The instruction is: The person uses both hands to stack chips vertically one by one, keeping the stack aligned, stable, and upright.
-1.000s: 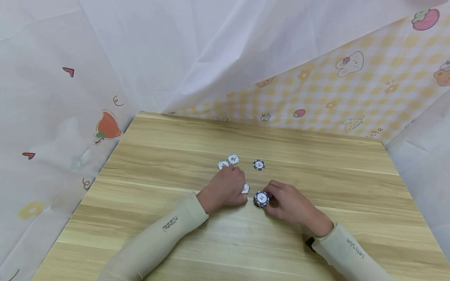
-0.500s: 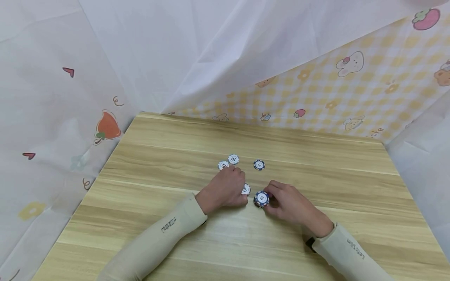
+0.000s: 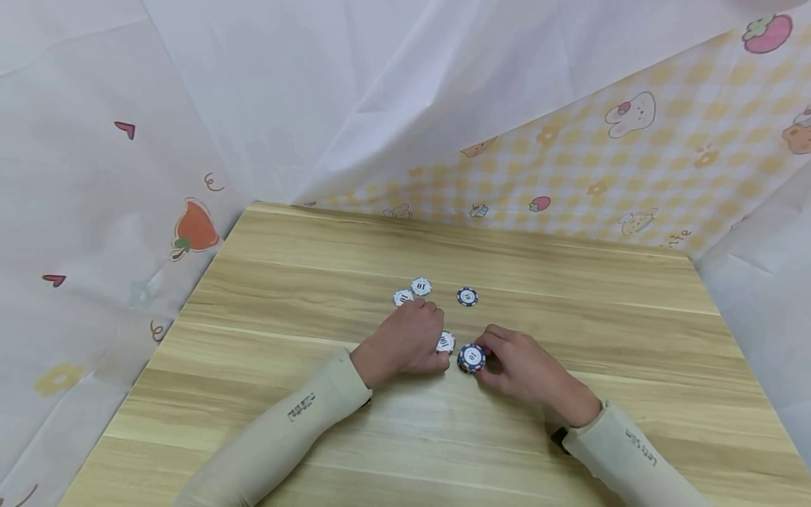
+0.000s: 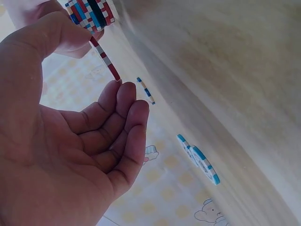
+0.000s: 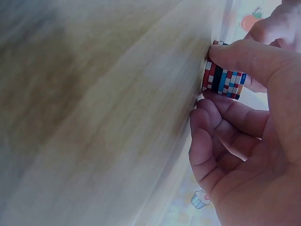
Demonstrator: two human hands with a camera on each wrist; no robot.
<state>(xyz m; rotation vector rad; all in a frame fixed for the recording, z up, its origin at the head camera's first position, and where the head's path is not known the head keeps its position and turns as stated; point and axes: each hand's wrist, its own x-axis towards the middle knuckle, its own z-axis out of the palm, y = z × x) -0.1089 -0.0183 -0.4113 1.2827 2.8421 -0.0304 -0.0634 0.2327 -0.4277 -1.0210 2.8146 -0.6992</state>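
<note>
My left hand (image 3: 408, 341) pinches a red-and-white poker chip (image 4: 106, 59) by its edge, between thumb and fingertips. From above, the chip's white face shows between those fingers, just left of a stack of poker chips (image 3: 472, 358). Red, black, light-blue and dark-blue chips make up the stack (image 5: 223, 82), topped by a dark-blue one marked 10. Around the stack's right side my right hand (image 3: 522, 366) grips with thumb and index finger, its other fingers curled beside it. A small gap separates the held chip from the stack in the head view.
Two light-blue-edged chips, a farther one (image 3: 421, 286) and a nearer one (image 3: 402, 298), lie beyond my left hand. A single dark-blue chip (image 3: 467, 296) lies flat behind the stack. The wooden tabletop (image 3: 570, 282) ends at a printed cloth (image 3: 570, 169).
The left hand has edged slightly right with its chip, closer to the stack, and more of the chip's face shows. The right hand and the stack stay almost still.
</note>
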